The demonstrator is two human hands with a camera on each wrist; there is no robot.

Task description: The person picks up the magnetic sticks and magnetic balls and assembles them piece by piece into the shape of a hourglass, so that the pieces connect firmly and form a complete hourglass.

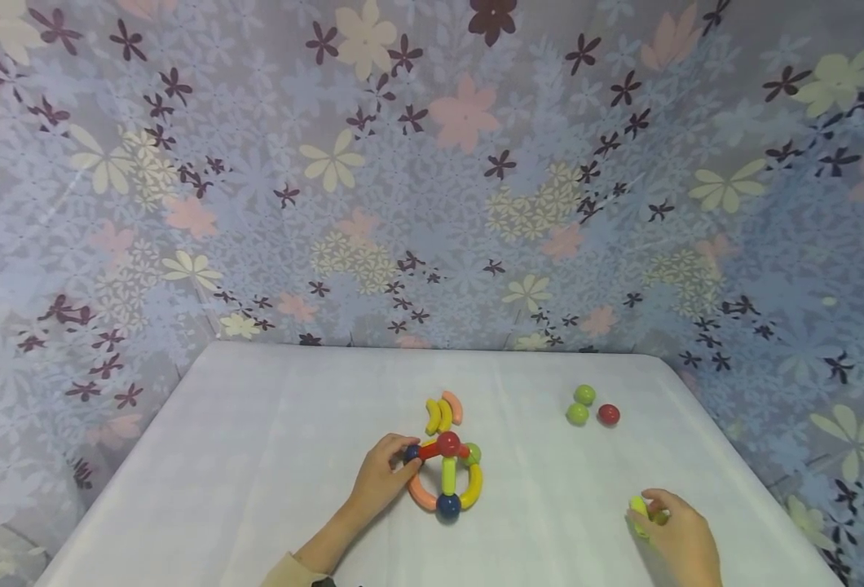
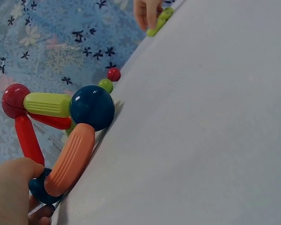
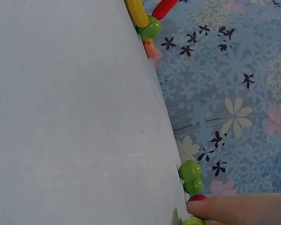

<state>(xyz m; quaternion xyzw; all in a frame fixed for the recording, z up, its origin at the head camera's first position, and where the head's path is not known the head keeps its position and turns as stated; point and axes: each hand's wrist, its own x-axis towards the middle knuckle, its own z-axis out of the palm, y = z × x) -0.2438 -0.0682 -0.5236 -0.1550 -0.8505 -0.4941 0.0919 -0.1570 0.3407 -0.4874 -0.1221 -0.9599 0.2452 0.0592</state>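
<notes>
Your left hand (image 1: 382, 477) grasps the dark blue, glossy ball (image 1: 412, 453) at the left corner of a pyramid-like frame of plastic-looking rods and balls, which stands on the white-covered desk (image 1: 271, 432). A glossy red ball (image 1: 448, 443) tops it; a straight lime-green rod (image 1: 449, 475) slopes to a second dark blue ball (image 1: 448, 506) at the front, and a glossy green ball (image 1: 473, 454) sits at the right corner. Well apart to the right, your right hand (image 1: 681, 534) pinches a small lime-green piece (image 1: 638, 509), its exact shape partly hidden by your fingers. Just behind the frame lie two yellow curved rods (image 1: 444, 415) and a salmon-coloured curved rod (image 1: 453, 407). Beyond your right hand sit two loose green balls (image 1: 577, 414) and a loose red ball (image 1: 609, 415). A flower-patterned cloth (image 1: 432, 204) hangs behind the desk.
</notes>
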